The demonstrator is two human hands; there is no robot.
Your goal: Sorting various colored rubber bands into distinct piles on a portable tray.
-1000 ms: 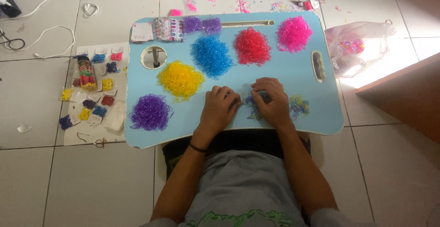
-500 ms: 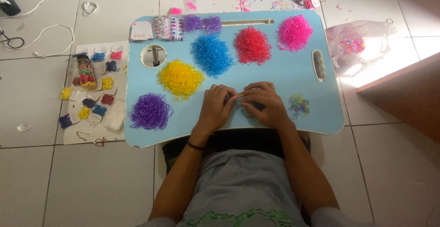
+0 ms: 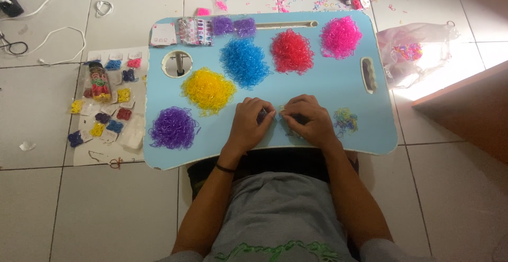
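a pale blue lap tray (image 3: 328,79) sits over the person's knees on a white tiled floor (image 3: 32,108), sun glaring on the tiles to the tray's right beside a wooden edge (image 3: 465,103). on the tray lie heaps of small rubber bands: a purple heap (image 3: 173,128) at its near left, a yellow heap (image 3: 208,90) and a blue heap (image 3: 244,62) toward the middle, a red heap (image 3: 291,51) and a pink heap (image 3: 339,37) along the far side. a small mixed clump (image 3: 345,120) lies near the tray's front right. the left hand (image 3: 251,122) and right hand (image 3: 307,119) meet at the tray's front middle, both curled, fingertips pinched together over something tiny between them; what they grip is too small to make out, and more bands under the right palm are mostly hidden. left of the tray, little packets (image 3: 108,106) lie on a sheet. a clear bag (image 3: 413,50) sits right of the tray. cables (image 3: 47,45) run off past the picture's edge.
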